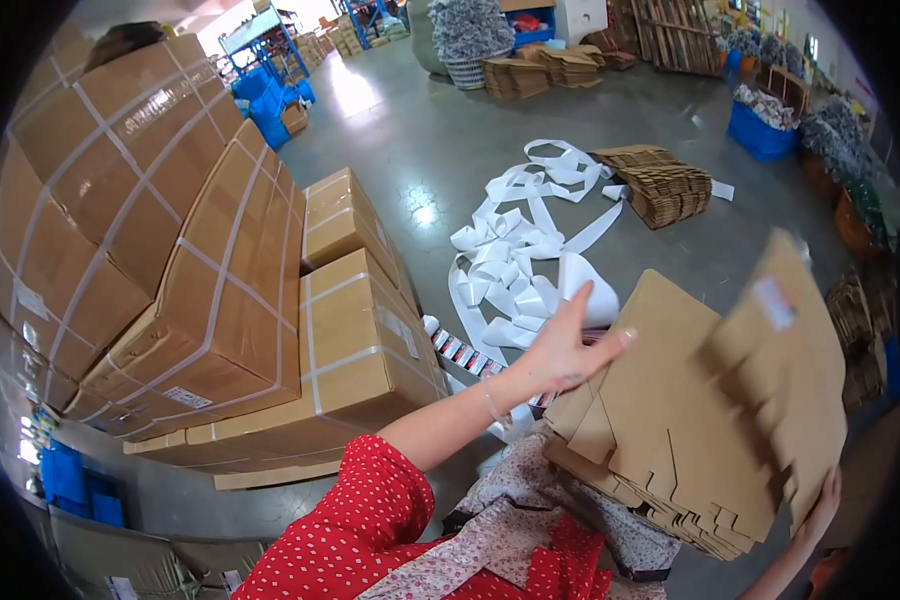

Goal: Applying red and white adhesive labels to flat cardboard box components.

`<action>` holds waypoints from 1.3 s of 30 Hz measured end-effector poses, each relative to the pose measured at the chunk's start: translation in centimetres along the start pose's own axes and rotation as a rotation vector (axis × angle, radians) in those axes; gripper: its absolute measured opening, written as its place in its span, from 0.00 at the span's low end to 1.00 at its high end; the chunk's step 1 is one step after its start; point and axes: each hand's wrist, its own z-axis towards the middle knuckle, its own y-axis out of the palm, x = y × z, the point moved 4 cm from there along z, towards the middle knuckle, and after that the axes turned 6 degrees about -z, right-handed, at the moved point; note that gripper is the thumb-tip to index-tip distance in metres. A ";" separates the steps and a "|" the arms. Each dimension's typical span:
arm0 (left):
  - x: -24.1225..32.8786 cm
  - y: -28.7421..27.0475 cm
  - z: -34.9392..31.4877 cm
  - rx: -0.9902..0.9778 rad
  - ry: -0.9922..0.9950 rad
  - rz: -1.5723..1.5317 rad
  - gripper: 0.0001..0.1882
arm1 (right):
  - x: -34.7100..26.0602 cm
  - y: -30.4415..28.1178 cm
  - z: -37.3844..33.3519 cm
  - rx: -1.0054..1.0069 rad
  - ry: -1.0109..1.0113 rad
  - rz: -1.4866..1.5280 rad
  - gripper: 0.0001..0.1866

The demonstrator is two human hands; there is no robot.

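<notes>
My left hand [567, 352] has its fingers spread, with the thumb by the upper left edge of a stack of flat brown cardboard blanks [685, 400]. The stack rests over my lap and has notched lower edges. Just behind that hand a white paper strip [585, 285] curls up. My right hand [822, 505] grips the lower right edge of one cardboard blank [795, 370], tilted up from the stack and blurred by motion. A small white label [774, 303] sits near its top. A strip of printed labels [465, 352] lies partly hidden beyond my left forearm.
Large strapped cartons [210, 290] are piled on the left. Loops of white paper strip [515, 245] cover the floor ahead, beside a bundle of cardboard blanks [660, 185]. A blue crate [760, 130] stands at far right, and a blue shelf rack [270, 40] at far left.
</notes>
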 end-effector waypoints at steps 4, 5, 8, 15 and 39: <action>-3.6 -1.4 2.5 0.124 0.143 -0.129 0.42 | 9.4 -11.9 -4.5 0.255 0.318 0.353 0.22; -3.8 -2.9 2.1 0.191 0.185 -0.097 0.38 | 8.4 -1.9 -1.9 0.206 0.315 0.164 0.22; -2.7 -5.4 2.9 0.256 0.246 -0.049 0.31 | 5.3 12.5 -3.6 0.157 0.217 -0.447 0.21; 1.3 -5.2 6.4 0.184 0.300 -0.260 0.25 | 0.2 2.1 1.9 0.407 -0.008 -0.291 0.27; 6.6 -4.0 4.8 0.074 -0.020 -0.756 0.21 | -18.1 53.5 -7.9 -0.308 -1.032 -0.407 0.10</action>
